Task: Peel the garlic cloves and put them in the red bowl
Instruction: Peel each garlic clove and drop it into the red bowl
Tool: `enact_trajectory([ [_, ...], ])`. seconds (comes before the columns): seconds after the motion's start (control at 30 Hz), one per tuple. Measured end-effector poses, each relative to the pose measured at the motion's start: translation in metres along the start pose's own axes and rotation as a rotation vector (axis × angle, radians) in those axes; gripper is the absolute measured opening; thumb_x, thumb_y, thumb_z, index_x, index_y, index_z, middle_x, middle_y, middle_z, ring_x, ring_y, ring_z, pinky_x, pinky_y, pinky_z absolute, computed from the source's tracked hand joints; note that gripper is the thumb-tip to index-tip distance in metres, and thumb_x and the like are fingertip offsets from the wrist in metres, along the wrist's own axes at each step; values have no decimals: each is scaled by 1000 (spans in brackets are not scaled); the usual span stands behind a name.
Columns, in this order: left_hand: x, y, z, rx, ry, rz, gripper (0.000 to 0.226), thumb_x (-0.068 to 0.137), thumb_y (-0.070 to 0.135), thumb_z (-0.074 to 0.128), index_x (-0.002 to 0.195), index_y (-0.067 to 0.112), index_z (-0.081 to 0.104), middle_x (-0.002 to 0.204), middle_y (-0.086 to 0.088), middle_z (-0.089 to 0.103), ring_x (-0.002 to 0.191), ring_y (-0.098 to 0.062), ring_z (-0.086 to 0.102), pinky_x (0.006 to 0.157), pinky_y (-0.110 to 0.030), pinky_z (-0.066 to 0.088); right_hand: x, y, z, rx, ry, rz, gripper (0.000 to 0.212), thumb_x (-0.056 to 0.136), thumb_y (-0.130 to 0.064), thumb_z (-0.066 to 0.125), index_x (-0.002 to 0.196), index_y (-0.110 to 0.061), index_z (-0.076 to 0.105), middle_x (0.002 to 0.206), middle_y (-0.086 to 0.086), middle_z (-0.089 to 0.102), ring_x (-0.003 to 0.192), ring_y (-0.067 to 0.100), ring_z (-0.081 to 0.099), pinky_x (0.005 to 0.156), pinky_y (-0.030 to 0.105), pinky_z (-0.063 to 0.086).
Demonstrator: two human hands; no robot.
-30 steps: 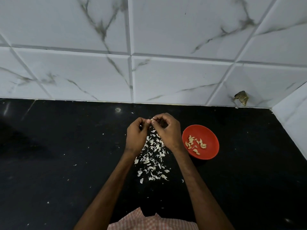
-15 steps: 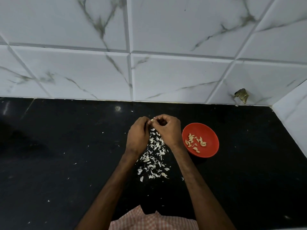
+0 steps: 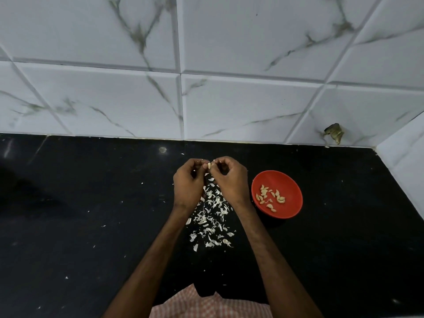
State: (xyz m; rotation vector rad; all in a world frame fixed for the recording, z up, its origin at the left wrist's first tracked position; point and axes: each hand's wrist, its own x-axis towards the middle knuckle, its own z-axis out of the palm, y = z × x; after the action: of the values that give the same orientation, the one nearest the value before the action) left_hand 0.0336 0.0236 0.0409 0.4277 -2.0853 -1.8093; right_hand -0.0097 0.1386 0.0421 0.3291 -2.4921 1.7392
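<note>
- While both of your hands meet above the black table [image 3: 68, 226], they pinch one small garlic clove [image 3: 209, 165] between their fingertips, towards the far side of the table near the tiled wall [image 3: 229, 99].
- Your left hand [image 3: 190, 182] is curled, thumb and fingers closed on the left side of the clove.
- Your right hand [image 3: 230, 180] is curled too, its fingertips closed on the clove from the right, with the other fingers bent inwards.
- Just under and nearer than your hands lies a scatter of white garlic skins [image 3: 211, 216], spread on the table between your two forearms.
- To the right of your right hand, close beside the wrist but apart from it, stands the red bowl [image 3: 291, 198].
- Inside that bowl rest several peeled cloves [image 3: 270, 197], pale yellow, grouped on its left half.
- At the near edge you can see a checked cloth [image 3: 206, 304], pink and white, between your arms.
- On the wall at the far right there is a small chipped spot [image 3: 333, 134] just above the table.
- Tiny white flecks are dotted over the rest of the table.
</note>
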Motion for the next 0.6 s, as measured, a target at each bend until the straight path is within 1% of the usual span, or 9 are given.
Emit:
enact_trajectory([
  [0.03,-1,1,0,-13,-9,-1,11,100,7,62,103,7,72,80,-4,71,46,-6,57,40,-21,44,0,0,-1,-1,6,-5,5,93,-12,70,96,-9,72,87,-3,71,79,5,68,70,15,54],
  [0.07,-1,2,0,-29,-21,-3,10,99,7,63,103,7,72,79,-3,71,46,-6,58,39,-22,44,1,0,-2,-3,9,-11,5,93,-13,70,96,-9,72,87,-5,71,80,5,68,71,16,54],
  [0.17,1,1,-2,-81,-30,-31,7,95,9,69,100,9,74,77,1,71,51,-7,60,38,-24,45,1,2,-4,-27,-26,-34,7,94,-17,70,98,-11,70,90,-7,69,84,4,68,74,18,56],
  [0.23,2,-1,-4,-96,-21,-39,6,94,11,72,98,10,74,75,0,70,50,-5,57,39,-25,44,2,6,-4,-52,-63,-43,11,95,-21,69,101,-12,70,95,-4,70,87,7,68,77,28,59],
  [0.3,1,-3,-4,-94,-24,-22,7,94,13,71,100,11,74,78,-3,72,51,-7,58,40,-26,45,2,7,-4,-91,-81,-66,13,96,-23,68,103,-13,69,97,-3,69,88,8,68,78,35,60],
  [0.37,-1,-3,-4,-95,-21,-4,9,96,12,69,103,11,73,81,-4,74,53,-8,60,40,-26,46,3,6,-4,-126,-76,-98,12,95,-23,67,102,-13,68,97,-4,67,87,8,66,77,37,59],
  [0.43,-2,-2,-4,-107,-26,-15,10,97,11,67,105,10,73,80,-3,73,55,-6,60,41,-25,46,4,6,-4,-138,-67,-108,12,95,-23,67,101,-13,68,97,-5,66,87,7,66,77,39,59],
  [0.53,-1,-1,-4,-137,-38,-53,11,97,10,66,105,7,73,73,0,70,50,-6,56,39,-24,44,4,5,-5,-173,-66,-135,12,95,-24,67,102,-13,67,98,-6,65,86,8,65,76,41,58],
  [0.6,-1,-2,-4,-157,-39,-72,11,97,8,66,105,5,73,74,-4,71,49,-5,55,38,-23,43,3,6,-6,-219,-78,-172,13,97,-23,66,103,-12,66,100,-6,63,86,8,64,74,41,58],
])
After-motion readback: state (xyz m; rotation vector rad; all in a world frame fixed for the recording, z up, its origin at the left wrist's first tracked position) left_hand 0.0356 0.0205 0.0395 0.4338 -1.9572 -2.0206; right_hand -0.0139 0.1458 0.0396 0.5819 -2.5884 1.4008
